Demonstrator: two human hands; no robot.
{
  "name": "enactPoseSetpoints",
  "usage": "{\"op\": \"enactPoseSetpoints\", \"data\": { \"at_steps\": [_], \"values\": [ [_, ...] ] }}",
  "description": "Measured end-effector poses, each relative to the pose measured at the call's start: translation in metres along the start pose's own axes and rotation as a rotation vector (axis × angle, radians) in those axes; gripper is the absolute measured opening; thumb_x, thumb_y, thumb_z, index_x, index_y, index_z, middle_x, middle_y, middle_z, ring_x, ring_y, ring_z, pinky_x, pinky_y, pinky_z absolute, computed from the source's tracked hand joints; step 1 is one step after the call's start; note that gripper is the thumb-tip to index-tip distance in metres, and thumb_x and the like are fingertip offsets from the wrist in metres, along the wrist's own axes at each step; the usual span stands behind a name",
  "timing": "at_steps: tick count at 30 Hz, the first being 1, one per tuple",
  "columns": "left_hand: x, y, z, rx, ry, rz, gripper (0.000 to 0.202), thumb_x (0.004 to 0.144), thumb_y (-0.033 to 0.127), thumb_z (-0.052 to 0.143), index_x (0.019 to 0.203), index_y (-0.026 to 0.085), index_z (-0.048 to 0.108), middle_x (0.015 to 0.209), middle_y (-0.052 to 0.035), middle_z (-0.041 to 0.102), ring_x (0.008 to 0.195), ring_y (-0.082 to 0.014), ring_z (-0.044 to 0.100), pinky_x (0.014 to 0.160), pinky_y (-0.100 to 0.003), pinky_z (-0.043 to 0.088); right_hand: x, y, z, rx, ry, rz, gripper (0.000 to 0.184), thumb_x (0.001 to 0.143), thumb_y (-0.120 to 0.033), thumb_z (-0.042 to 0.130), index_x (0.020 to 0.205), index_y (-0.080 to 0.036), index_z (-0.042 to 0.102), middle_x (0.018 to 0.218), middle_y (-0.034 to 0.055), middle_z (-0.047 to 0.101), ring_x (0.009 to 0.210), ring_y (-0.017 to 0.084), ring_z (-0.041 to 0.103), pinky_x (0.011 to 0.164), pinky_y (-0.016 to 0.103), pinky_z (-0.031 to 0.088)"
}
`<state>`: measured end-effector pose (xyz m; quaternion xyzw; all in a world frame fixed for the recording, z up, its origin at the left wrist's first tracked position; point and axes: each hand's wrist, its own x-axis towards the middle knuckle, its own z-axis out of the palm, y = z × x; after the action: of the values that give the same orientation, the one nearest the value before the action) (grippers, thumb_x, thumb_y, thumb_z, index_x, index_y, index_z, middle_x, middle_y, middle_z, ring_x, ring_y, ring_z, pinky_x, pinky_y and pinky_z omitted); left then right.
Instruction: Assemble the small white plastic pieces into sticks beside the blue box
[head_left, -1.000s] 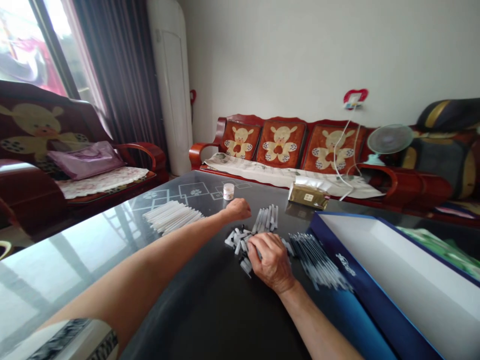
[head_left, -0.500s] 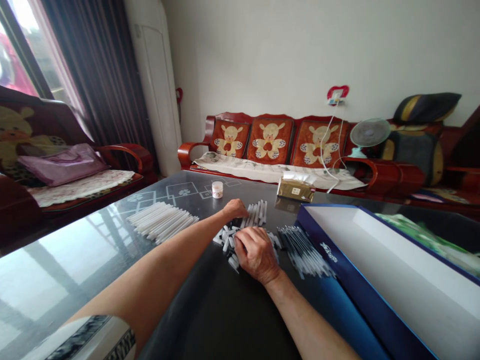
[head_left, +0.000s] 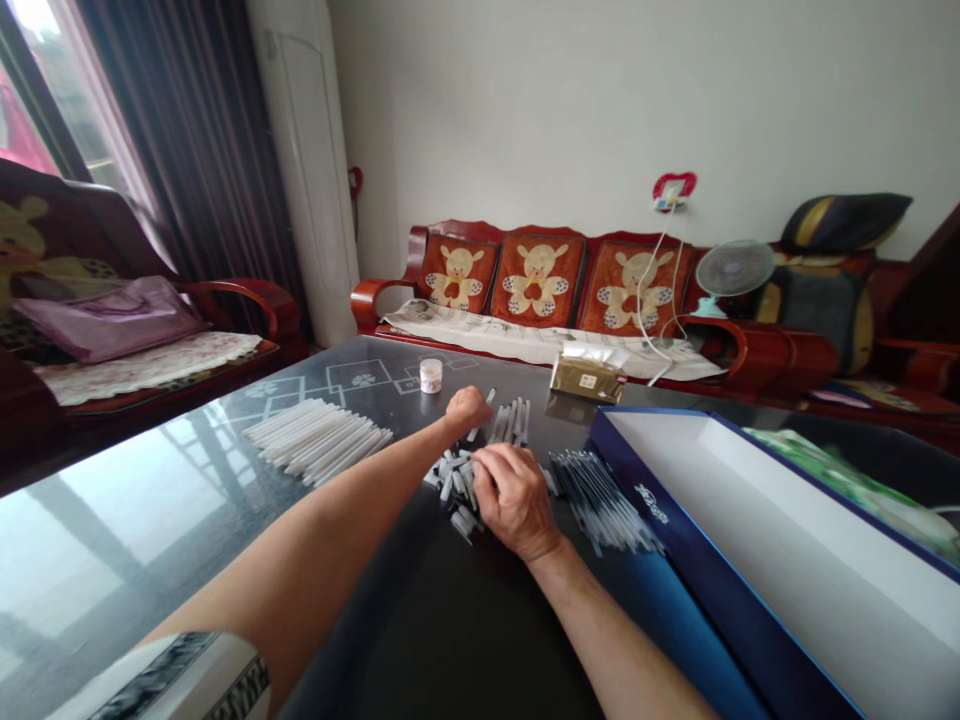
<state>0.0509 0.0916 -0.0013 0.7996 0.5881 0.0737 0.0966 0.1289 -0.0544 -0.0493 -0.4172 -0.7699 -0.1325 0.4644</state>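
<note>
The left hand [head_left: 469, 407] pinched a tube [head_left: 472, 434], apparently aligning it for release beside the row [head_left: 511, 421] right of its fingers; the curled right hand [head_left: 514, 496] hid any hold.

Single head-worn view, close above a dark table [head_left: 172, 500], facing forward and down, sofa [head_left: 417, 258] opposite

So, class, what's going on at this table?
A person is using both bare hands over a dark, glossy table. The left hand holds a slim, pale tube near a row of similar pale tubes. The right hand is at a heap of short, pale and black pieces; its grip is hidden. Long white sticks lie to the left, thin dark-and-clear rods to the right, beside an open blue box.
</note>
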Motion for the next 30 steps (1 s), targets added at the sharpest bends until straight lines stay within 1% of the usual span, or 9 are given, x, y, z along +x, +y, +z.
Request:
{"op": "enactPoseSetpoints", "data": {
  "at_steps": [5,6,7,10,15,18,23,27,30],
  "values": [
    [-0.040,-0.013,-0.009,0.019,0.244,0.164,0.033,0.088,0.023,0.038,0.114,0.018,0.059,0.108,-0.0079,0.062,0.101,-0.0199,0.057,0.088,-0.028,0.043,0.009,0.030,-0.008,0.055,0.368,0.265,0.022,0.090,-0.024,0.044,0.099,-0.017,0.063,0.091,0.0098,0.065,0.086,0.019,0.062,0.078,0.032,0.050],
    [-0.050,-0.018,-0.007,0.026,0.281,0.236,0.031,0.089,0.025,0.038,0.111,0.020,0.060,0.106,-0.0064,0.062,0.101,-0.0193,0.056,0.088,-0.028,0.043,0.009,0.036,-0.009,0.037,0.408,0.315,0.023,0.089,-0.026,0.045,0.099,-0.017,0.064,0.091,0.0099,0.066,0.084,0.019,0.062,0.076,0.032,0.050],
    [-0.060,-0.024,-0.004,0.069,0.360,0.361,0.030,0.089,0.025,0.038,0.108,0.019,0.061,0.099,-0.0063,0.062,0.097,-0.0199,0.055,0.085,-0.029,0.043,0.009,0.041,-0.010,0.019,0.423,0.348,0.024,0.089,-0.028,0.046,0.099,-0.016,0.064,0.090,0.0101,0.066,0.083,0.019,0.063,0.076,0.032,0.050],
    [-0.079,-0.038,0.010,0.161,0.466,0.521,0.028,0.091,0.023,0.037,0.104,0.018,0.061,0.087,-0.0060,0.061,0.086,-0.0195,0.053,0.081,-0.031,0.043,0.007,0.049,-0.011,-0.003,0.364,0.364,0.026,0.090,-0.030,0.047,0.094,-0.015,0.067,0.088,0.0102,0.069,0.081,0.019,0.064,0.075,0.031,0.050],
    [-0.084,-0.045,0.025,0.187,0.488,0.568,0.026,0.092,0.019,0.037,0.103,0.018,0.061,0.085,-0.0062,0.058,0.082,-0.0181,0.051,0.078,-0.030,0.042,0.004,0.047,-0.010,0.016,0.276,0.347,0.025,0.088,-0.034,0.051,0.089,-0.017,0.069,0.083,0.0080,0.070,0.073,0.017,0.064,0.069,0.027,0.049],
    [-0.085,-0.046,0.026,0.183,0.488,0.589,0.027,0.091,0.017,0.036,0.105,0.018,0.059,0.088,-0.0063,0.058,0.081,-0.0171,0.052,0.077,-0.030,0.041,0.005,0.046,-0.011,0.003,0.270,0.388,0.025,0.086,-0.036,0.053,0.090,-0.017,0.069,0.085,0.0075,0.070,0.071,0.016,0.064,0.068,0.027,0.049],
    [-0.089,-0.048,0.023,0.203,0.491,0.597,0.028,0.090,0.015,0.037,0.109,0.018,0.058,0.091,-0.0063,0.058,0.079,-0.0170,0.053,0.077,-0.031,0.041,0.004,0.044,-0.013,0.004,0.190,0.403,0.031,0.089,-0.036,0.046,0.082,-0.017,0.069,0.077,0.0076,0.070,0.072,0.017,0.064,0.066,0.026,0.047],
    [-0.089,-0.049,0.023,0.221,0.531,0.608,0.032,0.089,0.014,0.038,0.115,0.019,0.055,0.091,-0.0064,0.058,0.080,-0.0182,0.052,0.077,-0.032,0.040,0.003,0.042,-0.013,0.003,0.178,0.410,0.029,0.087,-0.037,0.050,0.083,-0.016,0.070,0.078,0.0072,0.070,0.071,0.017,0.063,0.065,0.026,0.046],
    [-0.089,-0.047,0.023,0.236,0.565,0.636,0.033,0.091,0.017,0.035,0.118,0.020,0.053,0.090,-0.0063,0.058,0.079,-0.0183,0.052,0.077,-0.033,0.039,0.005,0.041,-0.013,-0.003,0.166,0.475,0.032,0.086,-0.041,0.050,0.079,-0.016,0.070,0.073,0.0072,0.070,0.068,0.018,0.062,0.063,0.026,0.045]
  ]
}}
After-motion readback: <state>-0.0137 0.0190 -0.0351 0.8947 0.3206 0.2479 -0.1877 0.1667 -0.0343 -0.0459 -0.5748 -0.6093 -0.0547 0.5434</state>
